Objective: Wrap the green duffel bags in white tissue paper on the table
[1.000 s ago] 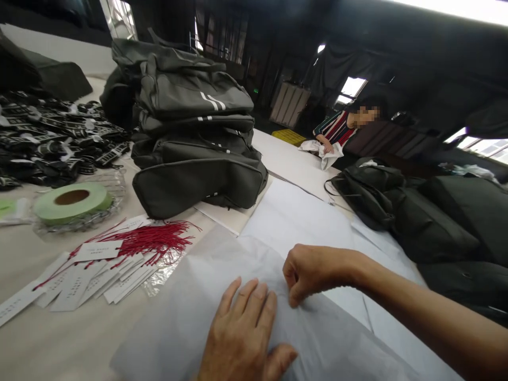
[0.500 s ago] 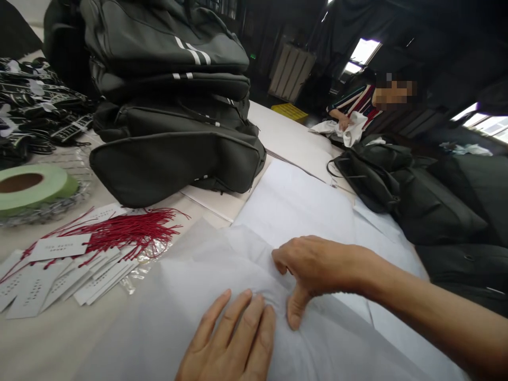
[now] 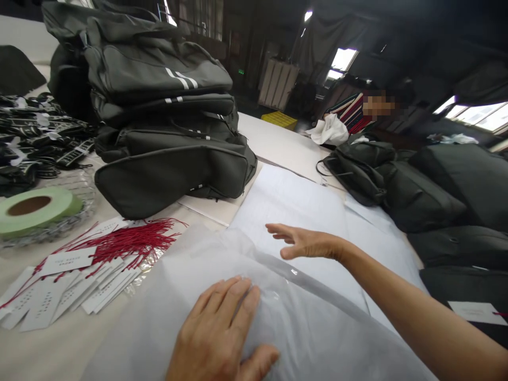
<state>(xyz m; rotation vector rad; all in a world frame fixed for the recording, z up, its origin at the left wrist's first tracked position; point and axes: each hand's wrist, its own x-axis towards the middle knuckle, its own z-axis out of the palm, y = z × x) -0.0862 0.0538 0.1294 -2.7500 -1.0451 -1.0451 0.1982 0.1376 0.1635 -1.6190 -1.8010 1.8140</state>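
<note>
A translucent plastic bag with a grey strip along its far edge lies spread in front of me, its contents hidden if there are any. My left hand rests on its surface, fingers stretched and palm down. Above the far edge hovers my right hand, open, with the fingers apart and nothing held. White sheets lie beneath and beyond the plastic bag.
Dark backpacks are stacked at the back left, and more dark bags line the right. Paper tags with red strings and a green tape roll sit at left. A co-worker handles white material farther back.
My right hand has risen off the plastic and moved away from me, its fingers straightening. My left hand stays on the bag, its thumb now showing. The view has shifted slightly.
</note>
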